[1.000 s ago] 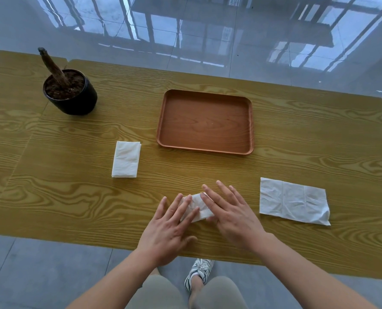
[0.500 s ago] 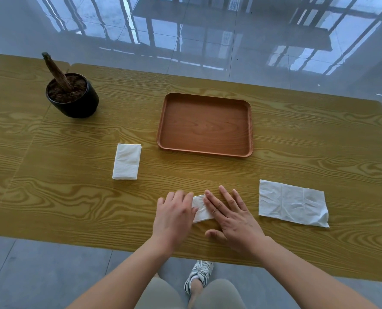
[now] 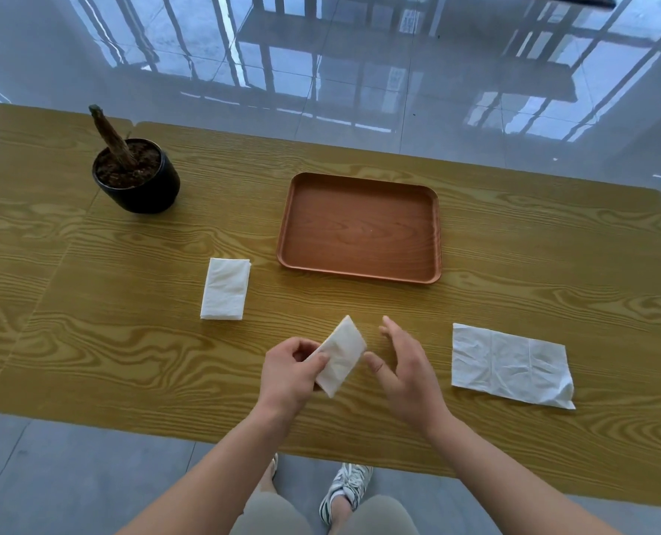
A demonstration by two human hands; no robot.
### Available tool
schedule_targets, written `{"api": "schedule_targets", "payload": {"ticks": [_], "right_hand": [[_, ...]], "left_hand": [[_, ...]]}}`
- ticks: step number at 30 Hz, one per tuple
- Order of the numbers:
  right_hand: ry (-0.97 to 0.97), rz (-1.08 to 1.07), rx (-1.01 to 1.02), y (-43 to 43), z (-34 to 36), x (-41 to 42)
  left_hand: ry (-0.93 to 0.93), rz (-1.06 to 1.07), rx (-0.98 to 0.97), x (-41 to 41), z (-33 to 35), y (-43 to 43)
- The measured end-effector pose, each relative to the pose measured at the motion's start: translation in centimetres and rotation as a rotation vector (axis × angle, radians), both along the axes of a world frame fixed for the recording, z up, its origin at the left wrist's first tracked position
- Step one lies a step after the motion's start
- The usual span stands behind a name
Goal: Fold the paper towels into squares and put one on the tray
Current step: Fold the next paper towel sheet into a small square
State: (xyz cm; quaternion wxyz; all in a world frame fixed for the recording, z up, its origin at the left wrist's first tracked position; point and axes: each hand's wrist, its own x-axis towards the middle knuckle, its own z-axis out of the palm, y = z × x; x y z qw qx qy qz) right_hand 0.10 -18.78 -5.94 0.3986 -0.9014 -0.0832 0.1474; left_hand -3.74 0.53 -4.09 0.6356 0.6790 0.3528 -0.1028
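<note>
Up off the yellow wood-grain worktop (image 3: 128,341), a small folded paper towel (image 3: 340,355) is pinched in the left hand (image 3: 288,374), its grip closed on the soft white pad's near edge, while the right hand (image 3: 404,370) hovers just beside it with fingers spread and holding nothing. Beyond sits the smooth brown rounded-corner tray (image 3: 360,274); a folded towel (image 3: 225,289) lies left, a creased half-open towel (image 3: 510,364) right.

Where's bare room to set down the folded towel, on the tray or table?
The whole floor of the brown wooden tray is bare. Also free: table strip between the folded white towel and the tray, and between the black plant pot and the tray. Crowded: the near edge, with left hand, right hand and the unfolded towel.
</note>
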Motion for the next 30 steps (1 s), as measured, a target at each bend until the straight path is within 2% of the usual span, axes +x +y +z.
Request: {"api": "schedule_targets", "payload": {"ticks": [3,5,7,13,19,23,30], "right_hand": [[0.340,-0.235,0.248,2.8,1.4,0.9],[0.615,-0.322,0.426,5.2,1.9,1.7],[0.755,-0.344,0.553,7.5,2.4,2.6],[0.574,-0.317,0.491,14.3,2.8,6.1],[0.385,-0.168,0.335,19.6,2.4,9.1],[0.349,-0.175,0.274,21.9,1.3,10.0],[0.309,-0.185,0.202,23.4,-0.3,10.3]], "left_hand": [[-0.003,0.267,-0.243,-0.1,1.1,1.6],[-0.030,0.388,-0.329,0.2,1.7,2.9],[-0.047,0.464,-0.366,0.6,2.0,4.2],[-0.095,0.515,-0.269,1.4,1.8,8.4],[-0.111,0.496,0.045,2.6,0.6,12.7],[-0.093,0.421,0.277,3.8,-0.2,14.9],[-0.066,0.272,0.431,4.8,-1.2,16.9]]}}
